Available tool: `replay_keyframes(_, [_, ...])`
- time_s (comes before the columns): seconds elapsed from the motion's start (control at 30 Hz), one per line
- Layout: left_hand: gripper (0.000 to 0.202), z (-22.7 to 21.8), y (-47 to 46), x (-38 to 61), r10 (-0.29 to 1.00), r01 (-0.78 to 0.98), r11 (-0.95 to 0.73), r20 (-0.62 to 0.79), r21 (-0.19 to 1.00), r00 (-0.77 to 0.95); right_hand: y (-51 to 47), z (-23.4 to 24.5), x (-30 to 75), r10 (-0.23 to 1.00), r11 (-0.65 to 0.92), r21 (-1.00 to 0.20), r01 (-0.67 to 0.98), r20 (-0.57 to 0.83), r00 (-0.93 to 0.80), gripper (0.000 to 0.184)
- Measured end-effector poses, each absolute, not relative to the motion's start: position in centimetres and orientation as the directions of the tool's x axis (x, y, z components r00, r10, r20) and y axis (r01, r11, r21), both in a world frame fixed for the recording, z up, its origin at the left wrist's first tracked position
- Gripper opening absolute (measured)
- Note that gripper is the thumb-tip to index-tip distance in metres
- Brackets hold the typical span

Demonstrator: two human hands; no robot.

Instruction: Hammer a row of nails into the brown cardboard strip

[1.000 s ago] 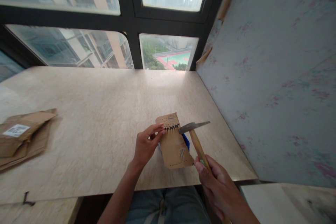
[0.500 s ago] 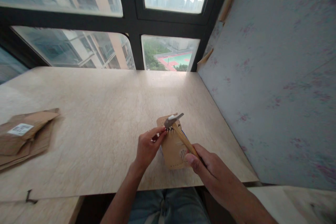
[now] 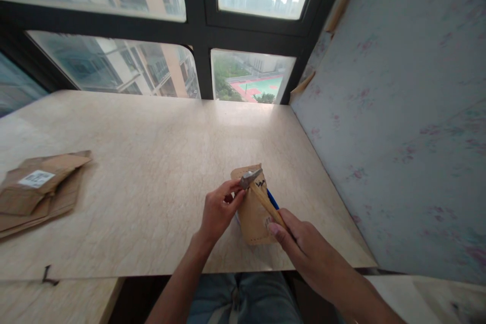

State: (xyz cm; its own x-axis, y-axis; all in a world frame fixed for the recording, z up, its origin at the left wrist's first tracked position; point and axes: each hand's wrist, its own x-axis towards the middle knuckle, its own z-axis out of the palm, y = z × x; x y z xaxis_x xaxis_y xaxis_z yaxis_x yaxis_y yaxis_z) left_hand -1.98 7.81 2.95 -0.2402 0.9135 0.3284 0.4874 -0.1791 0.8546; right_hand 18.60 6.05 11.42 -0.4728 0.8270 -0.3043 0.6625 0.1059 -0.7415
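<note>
A tan leather piece (image 3: 253, 215) with punched stitch holes and a row of dark stitches lies on the beige table (image 3: 152, 162), with something blue (image 3: 272, 198) under its right edge. My left hand (image 3: 219, 211) is pinched at the piece's left edge beside the stitches. My right hand (image 3: 299, 250) grips the wooden handle of a small hammer (image 3: 261, 196). The hammer's metal head rests on the stitched line near my left fingertips.
Brown cardboard packaging (image 3: 34, 190) with a white label lies at the table's left. A pale patterned wall (image 3: 398, 111) closes off the right side. Dark-framed windows (image 3: 197, 35) run along the back. A small dark object (image 3: 47, 277) sits near the front left edge.
The hammer swung from the right of the leather piece down onto the stitched line and stays there. My right hand moved in closer. The left hand kept its hold.
</note>
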Motion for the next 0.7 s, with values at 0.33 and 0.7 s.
replay_keyframes(0.33, [0.03,2.9,7.9,-1.7,0.9,0.477,-0.183,0.342,0.86,-0.271,5.7,13.0,19.2,0.828,0.119,-0.754,0.646,-0.283,-0.484,0.036])
replay_keyframes(0.7, [0.032,3.2,8.3,-1.9,0.931,0.344,-0.143,0.244,0.928,-0.271,5.7,12.7,19.3,0.86,0.12,-0.776,0.619,-0.23,-0.455,0.037])
